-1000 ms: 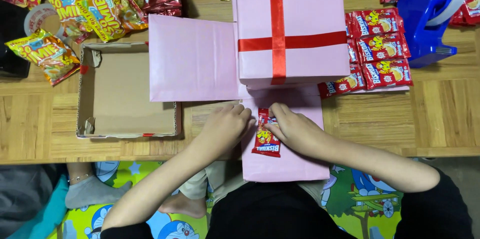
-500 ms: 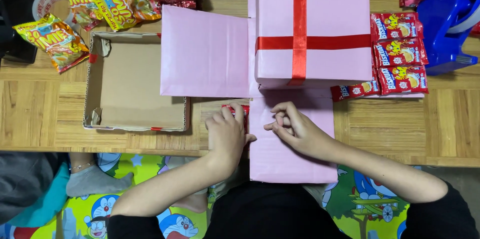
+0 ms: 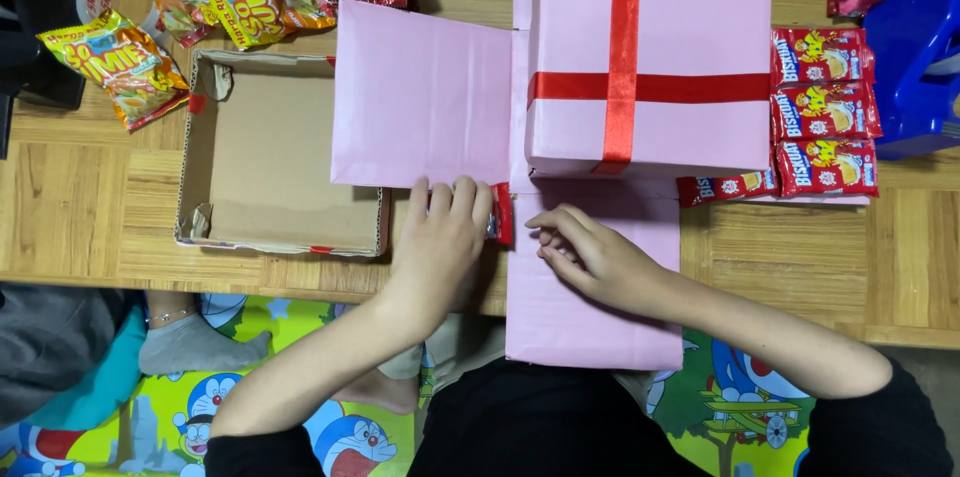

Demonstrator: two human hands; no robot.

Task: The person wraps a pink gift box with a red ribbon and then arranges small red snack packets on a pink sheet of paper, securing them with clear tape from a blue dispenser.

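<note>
Left hand [image 3: 440, 237] lies flat with fingers spread, covering a small red snack packet [image 3: 500, 214] against the pink flap [image 3: 590, 307] that hangs over the bench [image 3: 80, 217] edge; right hand [image 3: 590, 252] is curled loosely, fingertips on the flap, gripping nothing. I judge the packet light, crinkly and slippery, best pinched at its sealed edge. A pink box with red ribbon [image 3: 650, 67] stands closed, so I cannot see inside. A cardboard tray [image 3: 280, 152] beside it holds nothing.

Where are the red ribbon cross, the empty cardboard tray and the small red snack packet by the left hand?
red ribbon cross [image 3: 622, 87], head view, where the two bands meet.
cardboard tray [image 3: 285, 162], head view, bare brown floor.
small red snack packet [image 3: 499, 214], head view, edge showing beside the left hand [image 3: 440, 242].
</note>
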